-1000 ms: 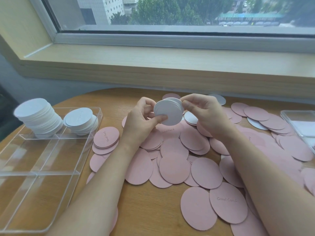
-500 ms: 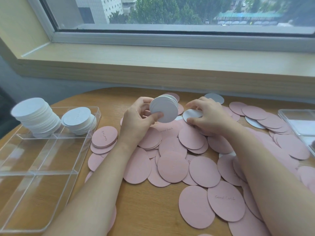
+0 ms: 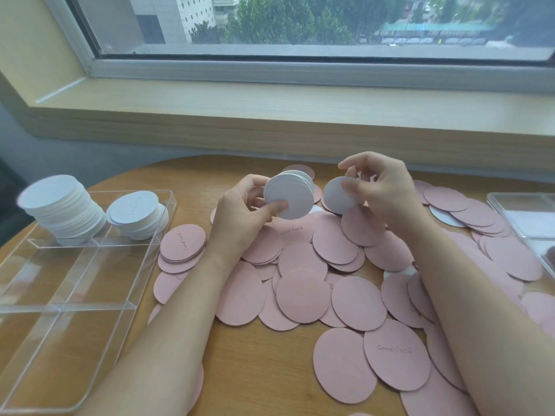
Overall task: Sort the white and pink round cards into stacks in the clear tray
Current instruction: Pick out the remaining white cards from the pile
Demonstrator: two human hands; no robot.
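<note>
White round cards sit as a small collected stack in your left hand, thumb across the face and fingers curled behind, so the stack stays squared while more cards are added. Your right hand pinches a single white card by its edge, raised just beside the stack, likely for transfer onto it. The clear tray stands at the left of the desk; its two far compartments already hold white stacks, while the near compartments hold nothing, probably reserved for pink. Pink round cards lie scattered and overlapping across the desk, with a few white ones showing among them. A second clear container sits at the right edge. Behind the wooden desk runs a wooden window sill under a wide window onto trees and buildings.
</note>
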